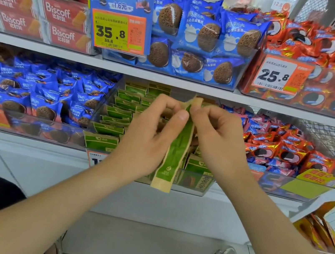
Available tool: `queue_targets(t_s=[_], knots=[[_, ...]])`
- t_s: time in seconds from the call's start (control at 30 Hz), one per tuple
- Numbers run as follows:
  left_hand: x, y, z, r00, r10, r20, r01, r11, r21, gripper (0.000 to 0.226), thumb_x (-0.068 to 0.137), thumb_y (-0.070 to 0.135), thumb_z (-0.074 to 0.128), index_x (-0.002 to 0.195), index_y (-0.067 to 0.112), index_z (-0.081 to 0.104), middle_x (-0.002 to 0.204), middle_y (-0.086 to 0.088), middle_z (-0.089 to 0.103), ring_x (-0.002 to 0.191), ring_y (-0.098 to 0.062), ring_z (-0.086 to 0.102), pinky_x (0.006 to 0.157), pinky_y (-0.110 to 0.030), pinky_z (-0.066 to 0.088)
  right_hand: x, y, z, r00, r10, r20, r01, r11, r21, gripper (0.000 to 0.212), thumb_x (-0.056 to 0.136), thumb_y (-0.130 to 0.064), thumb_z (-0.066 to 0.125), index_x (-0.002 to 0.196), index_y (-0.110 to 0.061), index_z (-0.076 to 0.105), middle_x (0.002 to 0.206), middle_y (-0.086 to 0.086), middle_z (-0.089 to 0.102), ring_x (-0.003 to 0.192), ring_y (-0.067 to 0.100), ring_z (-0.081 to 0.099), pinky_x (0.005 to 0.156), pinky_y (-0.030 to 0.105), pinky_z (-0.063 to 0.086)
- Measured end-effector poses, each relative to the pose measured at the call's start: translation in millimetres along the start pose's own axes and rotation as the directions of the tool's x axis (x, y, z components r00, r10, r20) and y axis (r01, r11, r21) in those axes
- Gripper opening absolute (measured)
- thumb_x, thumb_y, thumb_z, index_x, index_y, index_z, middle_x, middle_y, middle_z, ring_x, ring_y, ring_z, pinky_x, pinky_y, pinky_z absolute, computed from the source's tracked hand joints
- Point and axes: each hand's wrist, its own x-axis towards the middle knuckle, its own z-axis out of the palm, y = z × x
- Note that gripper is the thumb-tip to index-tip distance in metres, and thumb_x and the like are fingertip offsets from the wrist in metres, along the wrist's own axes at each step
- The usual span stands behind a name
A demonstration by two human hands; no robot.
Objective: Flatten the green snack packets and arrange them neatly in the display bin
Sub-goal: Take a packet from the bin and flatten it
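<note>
A green and tan snack packet [176, 150] hangs edge-on between my hands, in front of the display bin. My left hand [150, 133] pinches its upper part from the left, thumb against the green face. My right hand [215, 134] pinches the top edge from the right. Behind them the clear display bin [104, 103] on the lower shelf holds several more green packets [121, 110], stacked in rows on its left side. The bin's right half is hidden by my hands.
Blue biscuit packs [42, 94] fill the bin to the left, red and pink ones [285, 150] the bin to the right. The upper shelf [170, 76] carries Biscoff boxes, blue packs and red packs with price tags. My knees and shoes show below.
</note>
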Motion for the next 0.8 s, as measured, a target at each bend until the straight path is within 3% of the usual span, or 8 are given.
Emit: queue_targets(t_s=[0.07, 0.17, 0.23, 0.37, 0.47, 0.57, 0.67, 0.8], knots=[[-3, 0, 5, 1.0, 0.004, 0.004, -0.004, 1.0, 0.017, 0.017, 0.113, 0.03, 0.048, 0.11, 0.017, 0.057, 0.085, 0.014, 0.061, 0.074, -0.005, 0.059, 0.066, -0.021, 0.045, 1, 4, 1, 0.999, -0.026, -0.037, 0.026, 1.0, 0.006, 0.043, 0.107, -0.034, 0.059, 0.079, -0.003, 0.069, 0.072, 0.022, 0.063, 0.063, 0.027, 0.057, 0.063, 0.051, 0.054], [-1, 0, 3, 1.0, -0.027, 0.012, 0.027, 1.0, 0.006, 0.018, 0.115, 0.027, 0.044, 0.108, 0.016, 0.056, 0.075, 0.006, 0.051, 0.065, -0.006, 0.048, 0.061, -0.025, 0.041, -2, 0, 1, 0.989, 0.141, 0.031, -0.145, 0.971, 0.189, 0.039, 0.109, -0.03, 0.058, 0.089, -0.002, 0.076, 0.085, 0.021, 0.075, 0.085, 0.043, 0.072, 0.084, 0.059, 0.061], [1, 0, 0, 0.998, -0.056, 0.029, 0.056, 0.998, -0.005, 0.019, 0.114, 0.026, 0.044, 0.104, 0.016, 0.056, 0.074, 0.005, 0.048, 0.066, -0.009, 0.044, 0.062, -0.026, 0.04, -5, -4, 2, 0.969, 0.239, 0.058, -0.245, 0.934, 0.259, 0.037, 0.109, -0.026, 0.058, 0.092, -0.001, 0.079, 0.091, 0.019, 0.079, 0.093, 0.042, 0.075, 0.091, 0.059, 0.061], [-1, -3, 0, 0.985, -0.158, 0.065, 0.163, 0.983, -0.088, 0.02, 0.114, 0.03, 0.046, 0.104, 0.018, 0.059, 0.082, -0.022, 0.049, 0.07, -0.023, 0.044, 0.066, -0.042, 0.041, -6, -7, 0, 0.96, 0.271, 0.065, -0.279, 0.929, 0.244, 0.035, 0.107, -0.025, 0.062, 0.09, -0.001, 0.081, 0.091, 0.02, 0.079, 0.09, 0.037, 0.076, 0.088, 0.055, 0.063], [-3, -3, 0, 0.973, -0.215, 0.08, 0.225, 0.963, -0.15, 0.02, 0.114, 0.03, 0.048, 0.102, 0.021, 0.062, 0.079, -0.009, 0.057, 0.071, -0.022, 0.051, 0.069, -0.045, 0.046, -5, -6, -5, 0.958, 0.278, 0.067, -0.286, 0.943, 0.171, 0.033, 0.104, -0.028, 0.067, 0.086, -0.005, 0.082, 0.093, 0.025, 0.077, 0.086, 0.04, 0.071, 0.089, 0.064, 0.058], [-1, 0, -3, 0.959, -0.248, 0.14, 0.268, 0.952, -0.15, 0.02, 0.112, 0.032, 0.05, 0.102, 0.021, 0.064, 0.081, 0.0, 0.065, 0.073, -0.018, 0.061, 0.073, -0.048, 0.054, -1, -5, -12, 0.968, 0.233, 0.089, -0.242, 0.964, 0.109, 0.02, 0.1, -0.032, 0.073, 0.105, -0.015, 0.082, 0.101, 0.011, 0.08, 0.099, 0.032, 0.076, 0.09, 0.055, 0.063], [3, 3, -13, 0.927, -0.275, 0.255, 0.328, 0.923, -0.199, 0.022, 0.111, 0.032, 0.051, 0.104, 0.017, 0.064, 0.083, -0.001, 0.067, 0.074, -0.016, 0.063, 0.071, -0.041, 0.054, 8, -3, -28, 0.964, 0.086, 0.25, -0.081, 0.996, -0.03, 0.045, 0.092, -0.049, 0.076, 0.134, -0.033, 0.069, 0.123, -0.008, 0.073, 0.115, 0.011, 0.07, 0.097, 0.039, 0.06], [1, 8, -15, 0.883, -0.281, 0.375, 0.372, 0.907, -0.195, 0.022, 0.11, 0.03, 0.052, 0.097, 0.018, 0.066, 0.084, 0.001, 0.069, 0.075, -0.011, 0.067, 0.065, -0.025, 0.053, 11, 0, -47, 0.873, -0.015, 0.487, -0.028, 0.996, 0.081, 0.041, 0.073, -0.031, 0.091, 0.105, -0.011, 0.075, 0.102, 0.003, 0.079, 0.094, 0.024, 0.077, 0.083, 0.041, 0.064]])
